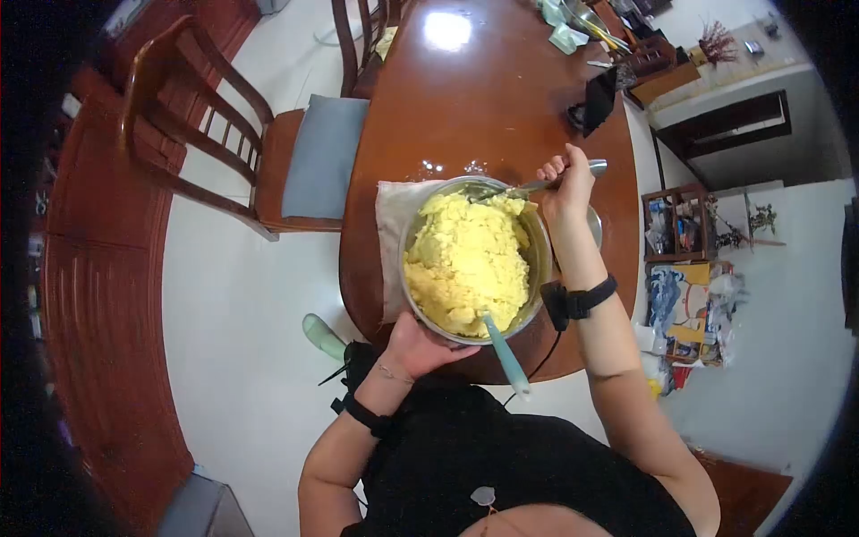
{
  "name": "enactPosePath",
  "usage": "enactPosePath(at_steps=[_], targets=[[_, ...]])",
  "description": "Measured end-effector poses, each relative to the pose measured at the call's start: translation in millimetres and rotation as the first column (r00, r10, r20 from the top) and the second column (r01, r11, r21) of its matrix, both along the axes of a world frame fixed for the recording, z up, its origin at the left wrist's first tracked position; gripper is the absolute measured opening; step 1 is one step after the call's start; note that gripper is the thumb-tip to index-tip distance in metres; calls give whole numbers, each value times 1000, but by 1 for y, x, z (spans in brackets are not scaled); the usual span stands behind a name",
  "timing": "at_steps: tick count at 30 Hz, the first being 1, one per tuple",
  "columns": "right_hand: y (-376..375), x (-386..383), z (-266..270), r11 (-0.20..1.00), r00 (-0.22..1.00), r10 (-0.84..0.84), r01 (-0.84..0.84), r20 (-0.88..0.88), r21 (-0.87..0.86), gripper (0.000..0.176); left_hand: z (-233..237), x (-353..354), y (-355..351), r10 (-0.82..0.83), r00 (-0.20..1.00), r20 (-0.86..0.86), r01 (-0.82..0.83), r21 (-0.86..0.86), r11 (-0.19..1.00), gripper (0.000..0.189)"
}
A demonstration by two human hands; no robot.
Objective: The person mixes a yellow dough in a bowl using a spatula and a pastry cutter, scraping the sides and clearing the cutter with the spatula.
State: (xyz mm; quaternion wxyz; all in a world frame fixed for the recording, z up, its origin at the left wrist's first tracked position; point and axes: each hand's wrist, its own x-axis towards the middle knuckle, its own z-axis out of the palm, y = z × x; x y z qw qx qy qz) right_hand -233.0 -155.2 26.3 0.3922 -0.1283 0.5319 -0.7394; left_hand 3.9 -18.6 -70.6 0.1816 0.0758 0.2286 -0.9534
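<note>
A large metal bowl (539,259) stands near the end of the table, heaped with crumbly yellow mash (470,255). At its near left side, my left hand (416,347) grips the bowl, thumb at the rim and fingers along the lower wall. My right hand (570,182) is closed around the handle of a metal utensil (535,186), whose far end reaches into the mash at the back of the bowl; its head is mostly buried. A teal-handled spatula (506,356) leans out over the front rim, its blade sunk in the mash.
Under the bowl lies a pale cloth (390,228) on the brown wooden table (483,98). A round metal lid or dish (594,228) shows partly behind my right forearm. A black object (594,103) stands at the right edge. A chair with a grey cushion (324,159) is at the left.
</note>
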Motion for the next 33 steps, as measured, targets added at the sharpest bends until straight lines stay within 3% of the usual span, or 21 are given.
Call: enactPosePath(at_steps=[5, 7, 9, 17, 20, 21, 23, 27, 33], targets=[[-24, 3, -15, 983, 995, 60, -73, 84, 170, 20, 5, -3, -3, 45, 996, -74, -41, 54, 998, 56], [-26, 3, -19, 968, 991, 80, -104, 110, 227, 20, 2, -6, -2, 83, 991, -105, -72, 106, 992, 65], [-25, 5, -21, 950, 956, 209, -248, 205, 188, 21, 1, -7, -2, 89, 991, -101, -80, 91, 993, 65], [22, 26, 11, 925, 918, 357, -373, 171, 72, 28, 1, -11, 7, 140, 984, -107, -124, 142, 982, 67], [52, 31, 27, 831, 827, 555, -545, 91, -111, 32, 14, -13, 12, 219, 971, -91, -207, 124, 970, 64], [61, 31, 31, 832, 828, 553, -544, 92, -110, 32, 16, -15, 15, 252, 964, -86, -243, 104, 964, 66], [80, 32, 41, 732, 743, 666, -668, -65, -133, 33, 18, -20, 22, 282, 956, -83, -275, 86, 958, 68], [107, 24, 56, 671, 695, 701, -718, -157, -182, 33, 16, -26, 30, 314, 947, -63, -302, 158, 940, 72], [109, 17, 105, 799, 834, 448, -535, -322, -274, 38, 15, -29, 34, 334, 939, -80, -317, 172, 933, 71]])
